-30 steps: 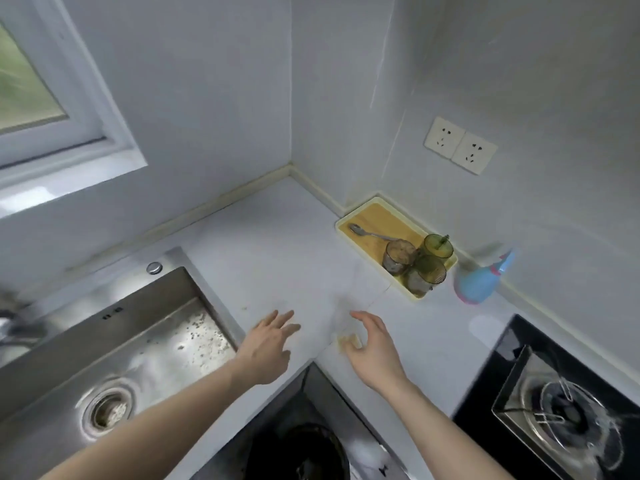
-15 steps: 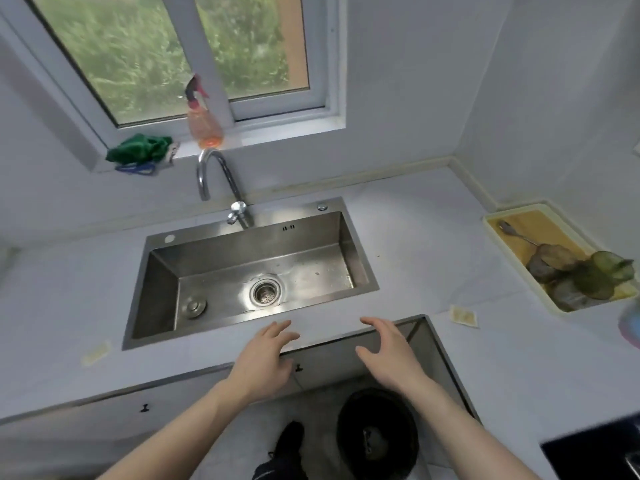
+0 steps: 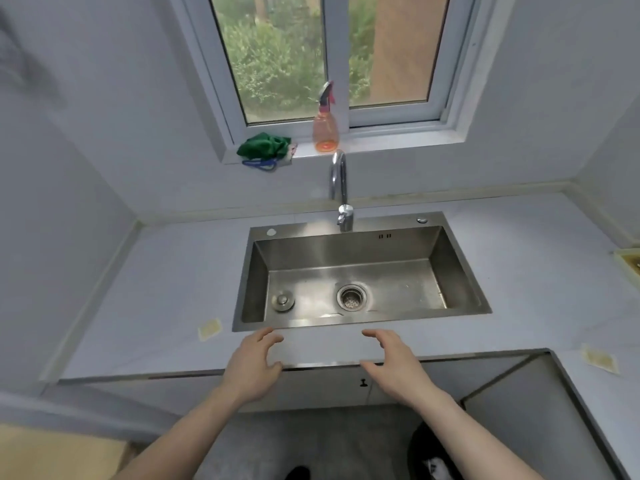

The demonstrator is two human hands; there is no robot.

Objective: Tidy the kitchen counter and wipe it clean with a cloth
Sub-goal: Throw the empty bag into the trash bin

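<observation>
Both hands, left hand (image 3: 254, 368) and right hand (image 3: 394, 363), hover just in front of the sink (image 3: 360, 320), fingers loose and wide, holding nothing. A green cloth (image 3: 265, 147) sits behind the sink.

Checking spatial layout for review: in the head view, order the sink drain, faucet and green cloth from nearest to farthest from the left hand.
From the left hand:
1. Sink drain, in the basin ahead.
2. Faucet, behind the sink.
3. Green cloth, on the windowsill.

The view has swung from the corner tray to the sink (image 3: 360, 271), both hands empty.
</observation>
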